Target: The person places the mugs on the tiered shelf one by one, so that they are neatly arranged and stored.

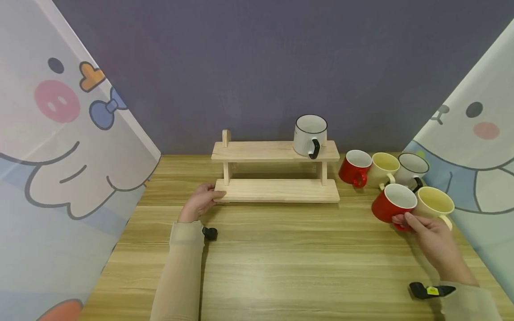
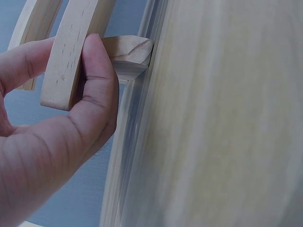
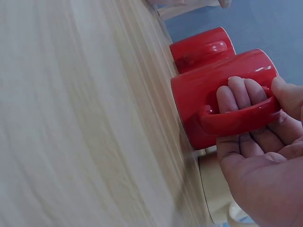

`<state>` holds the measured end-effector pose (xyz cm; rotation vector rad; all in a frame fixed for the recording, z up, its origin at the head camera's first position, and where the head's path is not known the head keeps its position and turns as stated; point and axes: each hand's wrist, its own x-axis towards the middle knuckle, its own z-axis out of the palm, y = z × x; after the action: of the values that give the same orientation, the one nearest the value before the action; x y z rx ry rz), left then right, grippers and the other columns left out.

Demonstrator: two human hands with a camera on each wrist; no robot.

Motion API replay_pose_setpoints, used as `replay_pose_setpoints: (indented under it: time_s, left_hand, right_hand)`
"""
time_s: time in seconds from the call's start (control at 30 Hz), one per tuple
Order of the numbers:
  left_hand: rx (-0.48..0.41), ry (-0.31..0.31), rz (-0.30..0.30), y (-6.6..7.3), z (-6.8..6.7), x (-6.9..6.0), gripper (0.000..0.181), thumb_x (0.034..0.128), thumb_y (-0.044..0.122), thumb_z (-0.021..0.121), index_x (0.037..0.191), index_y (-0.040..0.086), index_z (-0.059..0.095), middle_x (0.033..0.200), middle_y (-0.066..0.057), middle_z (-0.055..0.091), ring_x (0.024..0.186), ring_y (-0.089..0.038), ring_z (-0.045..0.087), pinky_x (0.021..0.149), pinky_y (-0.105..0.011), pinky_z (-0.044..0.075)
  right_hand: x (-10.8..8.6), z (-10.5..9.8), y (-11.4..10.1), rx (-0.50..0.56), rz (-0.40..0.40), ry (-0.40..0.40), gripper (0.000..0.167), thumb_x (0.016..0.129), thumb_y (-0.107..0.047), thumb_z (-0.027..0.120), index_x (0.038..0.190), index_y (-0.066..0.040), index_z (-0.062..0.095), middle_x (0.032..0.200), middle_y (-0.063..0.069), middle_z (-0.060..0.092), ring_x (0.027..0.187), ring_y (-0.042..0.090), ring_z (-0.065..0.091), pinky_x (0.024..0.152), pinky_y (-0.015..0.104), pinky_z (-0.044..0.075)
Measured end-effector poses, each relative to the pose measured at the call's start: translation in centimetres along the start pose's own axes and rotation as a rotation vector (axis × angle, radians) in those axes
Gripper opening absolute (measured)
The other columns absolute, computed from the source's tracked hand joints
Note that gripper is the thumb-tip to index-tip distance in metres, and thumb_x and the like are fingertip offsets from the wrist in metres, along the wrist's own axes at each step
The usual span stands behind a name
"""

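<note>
My left hand (image 1: 201, 202) grips the left end of the lower board of a two-tier wooden shelf (image 1: 277, 191). In the left wrist view the thumb and fingers pinch that board's end (image 2: 64, 71). Over on the right, my right hand (image 1: 433, 238) holds a red mug (image 1: 387, 207) by its handle. The right wrist view shows fingers curled through the red handle (image 3: 241, 120), with the thumb at its top. A white mug (image 1: 307, 141) with black rim and black handle stands on the right of the upper board.
Beyond the held mug stand another red mug (image 1: 351, 169), a cream mug (image 1: 381, 171) and a white black-rimmed mug (image 1: 410, 171). A second cream mug (image 1: 433, 205) is just right of the held one. All rest on the wood-grain table (image 1: 277, 267), between cartoon-printed side panels (image 1: 478, 147).
</note>
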<state>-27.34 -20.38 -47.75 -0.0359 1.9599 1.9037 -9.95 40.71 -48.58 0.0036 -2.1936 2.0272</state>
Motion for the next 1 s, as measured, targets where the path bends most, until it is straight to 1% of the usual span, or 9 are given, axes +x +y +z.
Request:
replay_pose_setpoints:
  time_s: [0.03,0.07,0.2,0.37,0.47,0.57,0.73,0.9,1.0]
  left_hand:
    - [-0.004,0.004,-0.002,0.0,0.0,0.0,0.061,0.1014,0.006,0.063,0.149,-0.015,0.030,0.137,-0.027,0.047,0.112,-0.026,0.058,0.092,-0.032,0.053]
    - [-0.004,0.009,-0.004,0.0,0.0,0.0,0.062,0.1012,0.005,0.063,0.149,-0.015,0.030,0.137,-0.027,0.048,0.112,-0.026,0.058,0.092,-0.032,0.053]
    - [-0.008,0.011,-0.002,0.1,0.1,0.0,0.063,0.1011,0.005,0.063,0.150,-0.016,0.028,0.138,-0.028,0.047,0.112,-0.027,0.059,0.090,-0.032,0.054]
    - [-0.016,0.012,-0.003,0.0,0.1,0.1,0.063,0.1012,0.004,0.063,0.150,-0.016,0.028,0.138,-0.028,0.047,0.113,-0.028,0.058,0.090,-0.031,0.054]
    - [-0.019,0.005,0.000,-0.1,0.0,0.1,0.062,0.1016,0.003,0.062,0.150,-0.016,0.028,0.138,-0.028,0.046,0.114,-0.028,0.057,0.091,-0.031,0.054]
    - [-0.017,0.002,0.003,-0.1,0.0,0.2,0.061,0.1016,0.003,0.061,0.150,-0.016,0.028,0.139,-0.028,0.046,0.115,-0.028,0.057,0.092,-0.031,0.053]
    - [-0.011,0.001,0.001,-0.1,-0.1,0.2,0.061,0.1017,0.004,0.062,0.149,-0.015,0.029,0.138,-0.027,0.047,0.115,-0.028,0.057,0.093,-0.032,0.053]
    - [-0.008,-0.003,-0.004,-0.1,-0.1,0.0,0.061,0.1019,0.006,0.062,0.150,-0.014,0.029,0.138,-0.026,0.047,0.115,-0.027,0.056,0.094,-0.032,0.052]
    - [-0.004,-0.007,-0.001,-0.1,-0.2,-0.1,0.063,0.1021,0.007,0.062,0.150,-0.015,0.028,0.139,-0.027,0.046,0.114,-0.026,0.056,0.094,-0.032,0.051]
  right_hand:
    - [0.0,0.2,0.1,0.058,0.000,-0.004,0.026,0.107,-0.005,0.054,0.107,0.009,0.075,0.097,0.005,0.076,0.092,0.007,0.071,0.080,0.015,0.053]
    - [0.0,0.4,0.1,0.083,-0.001,-0.003,0.026,0.107,-0.005,0.053,0.107,0.009,0.075,0.098,0.005,0.076,0.092,0.007,0.071,0.081,0.015,0.053]
    - [0.0,1.2,-0.4,0.063,-0.007,0.018,0.025,0.107,-0.008,0.055,0.109,0.007,0.076,0.098,0.003,0.076,0.094,0.006,0.070,0.083,0.013,0.051]
    - [0.0,2.3,-1.7,0.049,-0.007,-0.004,0.026,0.107,-0.011,0.055,0.114,0.006,0.075,0.102,0.002,0.076,0.097,0.006,0.070,0.083,0.013,0.051]
    - [0.0,3.0,-2.6,0.077,0.001,-0.022,0.026,0.107,-0.011,0.056,0.116,0.005,0.074,0.104,0.003,0.076,0.098,0.006,0.070,0.085,0.014,0.051]
    - [-0.1,3.8,-3.5,0.102,0.003,-0.037,0.026,0.107,-0.009,0.055,0.117,0.008,0.072,0.105,0.004,0.076,0.100,0.008,0.069,0.086,0.015,0.051]
    - [0.2,5.1,-4.8,0.079,-0.015,-0.065,0.027,0.107,-0.007,0.055,0.117,0.012,0.070,0.106,0.006,0.076,0.100,0.009,0.069,0.088,0.014,0.049]
    - [0.6,6.5,-5.9,0.057,-0.041,-0.112,0.027,0.107,-0.007,0.054,0.117,0.013,0.069,0.106,0.006,0.075,0.100,0.010,0.069,0.090,0.014,0.049]
    - [0.8,7.4,-6.3,0.015,-0.044,-0.120,0.027,0.107,-0.008,0.055,0.116,0.013,0.069,0.104,0.006,0.076,0.099,0.009,0.069,0.088,0.015,0.050]
